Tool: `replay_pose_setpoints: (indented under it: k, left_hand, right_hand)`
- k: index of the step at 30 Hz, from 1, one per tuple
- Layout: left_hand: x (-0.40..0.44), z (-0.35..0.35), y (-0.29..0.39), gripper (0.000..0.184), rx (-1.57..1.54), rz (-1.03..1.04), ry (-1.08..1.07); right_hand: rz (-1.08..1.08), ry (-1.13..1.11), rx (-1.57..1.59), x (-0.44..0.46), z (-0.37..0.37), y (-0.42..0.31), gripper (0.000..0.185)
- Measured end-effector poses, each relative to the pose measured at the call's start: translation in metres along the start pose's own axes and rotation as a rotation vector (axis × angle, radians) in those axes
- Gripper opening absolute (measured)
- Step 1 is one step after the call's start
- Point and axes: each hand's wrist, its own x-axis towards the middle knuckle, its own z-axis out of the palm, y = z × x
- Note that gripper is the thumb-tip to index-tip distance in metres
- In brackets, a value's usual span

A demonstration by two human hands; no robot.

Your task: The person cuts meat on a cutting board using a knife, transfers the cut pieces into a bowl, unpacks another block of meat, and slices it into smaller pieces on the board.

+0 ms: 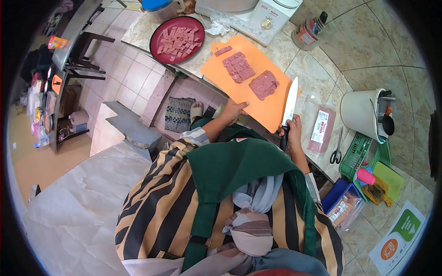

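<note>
An orange cutting board (260, 108) lies at the counter's front edge, turned at an angle. On it are a block of pink meat cut into cubes (238, 67), a second flat piece of meat (264, 85) with scored-looking lines, and a thin meat strip (223, 51) near the far corner. My left hand (234, 112) grips the board's near edge, thumb on top. My right hand (293, 132) is closed round the black handle of a kitchen knife (291, 101). The blade points away from me along the board's right edge, and the fingers are close to the board's near right corner.
A red plate (173, 57) of diced meat stands at the back left. Behind the board is a white kitchen scale (267, 23). To the right lie packaged meat (321, 129), scissors (337, 148), a white bucket (361, 110) and a green basket (354, 152).
</note>
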Motion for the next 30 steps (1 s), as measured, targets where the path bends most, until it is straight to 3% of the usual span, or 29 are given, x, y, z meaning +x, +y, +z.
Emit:
replay_pose_setpoints:
  k: [9, 11, 16, 18, 19, 20, 22, 23, 30]
  left_hand:
    - [-0.031, -0.037, 0.007, 0.030, -0.038, 0.097, 0.100]
    - [-0.040, -0.040, 0.016, 0.038, -0.139, 0.163, 0.091]
    - [-0.066, -0.053, 0.045, 0.037, -0.153, 0.194, 0.195]
    - [-0.075, -0.061, 0.057, 0.036, -0.185, 0.232, 0.239]
    - [-0.077, -0.068, 0.062, 0.036, -0.199, 0.281, 0.247]
    - [-0.079, -0.075, 0.067, 0.035, -0.212, 0.330, 0.255]
    - [-0.088, -0.086, 0.083, 0.035, -0.205, 0.352, 0.282]
    - [-0.090, -0.090, 0.089, 0.034, -0.198, 0.364, 0.297]
    - [-0.088, -0.126, 0.106, 0.033, -0.156, 0.475, 0.427]
  right_hand:
    - [-0.030, -0.024, -0.107, 0.002, -0.009, -0.013, 0.014]
    - [-0.137, -0.059, -0.274, 0.013, -0.010, -0.013, 0.016]
    - [-0.258, -0.145, -0.543, 0.013, 0.041, -0.055, 0.017]
    - [-0.375, -0.198, -0.844, 0.009, 0.074, -0.076, 0.019]
    - [-0.512, -0.246, -0.911, 0.017, 0.082, -0.072, 0.021]
    - [-0.517, -0.260, -0.909, 0.019, 0.094, -0.074, 0.021]
    - [-0.919, -0.422, -1.112, 0.009, 0.132, -0.088, 0.020]
    - [-0.800, -0.478, -1.143, 0.002, 0.151, -0.095, 0.020]
    - [-0.843, -0.647, -1.319, 0.015, 0.223, -0.088, 0.025]
